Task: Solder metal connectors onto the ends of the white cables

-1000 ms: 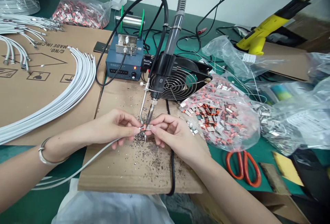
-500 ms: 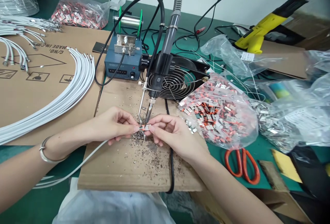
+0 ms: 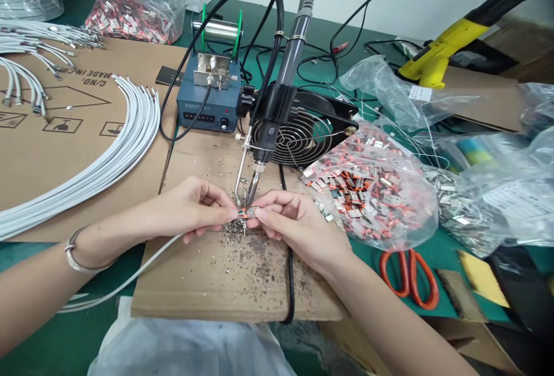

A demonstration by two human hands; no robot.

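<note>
Between finger and thumb, my left hand (image 3: 205, 210) pinches the end of a white cable (image 3: 158, 256), which trails down to the left. My right hand (image 3: 288, 220) grips a small USB connector (image 3: 253, 212) with a metal shell and an orange part. Cable end and connector meet under the tip of a soldering iron (image 3: 257, 181) clamped upright at a slant. Beside the tip a thin bent metal solder feed tube (image 3: 240, 175) comes down. Whether the tip touches the joint I cannot tell. Solder bits (image 3: 234, 227) litter the cardboard below.
Behind stand a blue solder feeder (image 3: 208, 108), a solder spool (image 3: 220, 31) and a fan (image 3: 303, 134). A bundle of white cables (image 3: 130, 139) lies left. Right are a bag of connectors (image 3: 372, 191), orange-handled scissors (image 3: 409, 281) and a yellow heat gun (image 3: 445, 47).
The whole scene shifts slightly in view as the camera moves. Both hands keep their hold on the cable and connector, and the connector now shows a little more clearly under the iron.
</note>
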